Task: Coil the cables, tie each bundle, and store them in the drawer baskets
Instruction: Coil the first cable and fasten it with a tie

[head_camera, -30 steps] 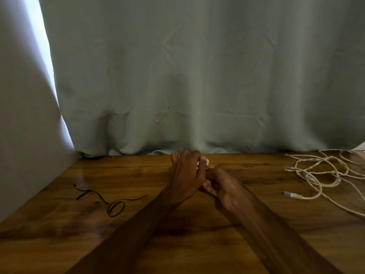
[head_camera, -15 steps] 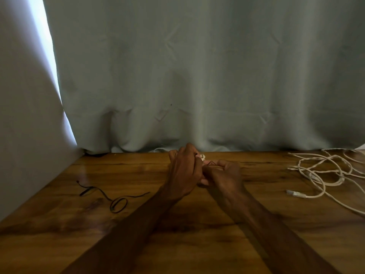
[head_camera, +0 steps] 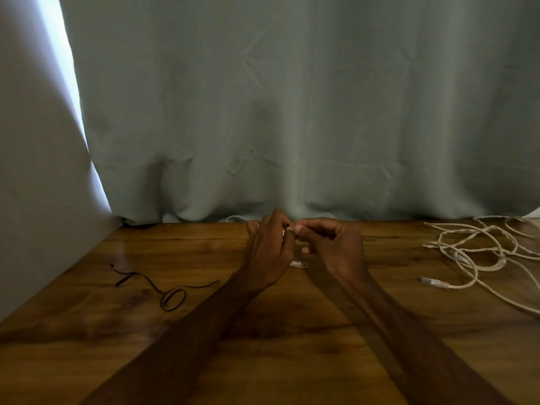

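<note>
Both hands meet at centre frame, low against the curtain (head_camera: 292, 112), above the far edge of the counter (head_camera: 292, 352).

Left hand (head_camera: 267, 252): fingers curled round a small white bundle (head_camera: 284, 232). Most of it is hidden in the palm. One plug (head_camera: 300, 264) sticks out below, pointing toward frame right, roughly level with the counter.

Right hand (head_camera: 336, 249): thumb and forefinger pinched at the top of the bundle, fingertips touching those of the left hand. I cannot tell whether a tie is between them.

Judgement: tying step under way on this bundle, not yet closed.

Next item: loose white cable (head_camera: 482, 252), uncoiled, at right of frame and well apart from the hands. Its free end points toward centre. It lies on the right hand's side, so that hand is nearer.

Black cord (head_camera: 172, 298) lies at lower left, nearer the left hand.

Drawer baskets are not in view.
</note>
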Tool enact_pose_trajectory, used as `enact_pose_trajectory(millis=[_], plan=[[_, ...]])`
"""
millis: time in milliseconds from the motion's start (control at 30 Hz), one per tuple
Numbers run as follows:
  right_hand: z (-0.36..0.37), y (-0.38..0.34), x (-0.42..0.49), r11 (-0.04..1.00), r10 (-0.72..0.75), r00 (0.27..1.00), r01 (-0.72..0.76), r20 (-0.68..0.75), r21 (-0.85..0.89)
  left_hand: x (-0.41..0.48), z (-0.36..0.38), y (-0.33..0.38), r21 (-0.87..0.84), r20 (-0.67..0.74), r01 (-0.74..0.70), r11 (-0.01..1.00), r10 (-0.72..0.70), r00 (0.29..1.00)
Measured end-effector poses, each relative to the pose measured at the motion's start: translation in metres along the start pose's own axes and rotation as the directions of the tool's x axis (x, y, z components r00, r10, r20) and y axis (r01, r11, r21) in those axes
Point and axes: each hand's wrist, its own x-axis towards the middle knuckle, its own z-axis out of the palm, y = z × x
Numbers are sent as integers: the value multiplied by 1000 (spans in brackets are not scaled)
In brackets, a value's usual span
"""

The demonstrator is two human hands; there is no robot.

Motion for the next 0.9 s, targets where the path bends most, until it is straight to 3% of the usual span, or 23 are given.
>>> enact_pose_trajectory(millis=[133,433,567,700,900], plan=[[-2,1,2,997,11,999,-8,-38,74,-1,-1,6,-63,-31,45,997,-47,998],[2,7,-1,998,-33,999,32,12,53,0,-5,2,-204,-28,234,951,-245,969],[0,7,1,997,-14,1000,12,18,76,1,-1,3,-213,-13,234,949,-242,970],[-2,4,3,972,115,993,-109,-13,206,2,1,4,-233,2,222,947,-227,974],[-11,0,9,996,93,995,-93,-44,7,1,4,7,-179,77,47,983,-33,996]])
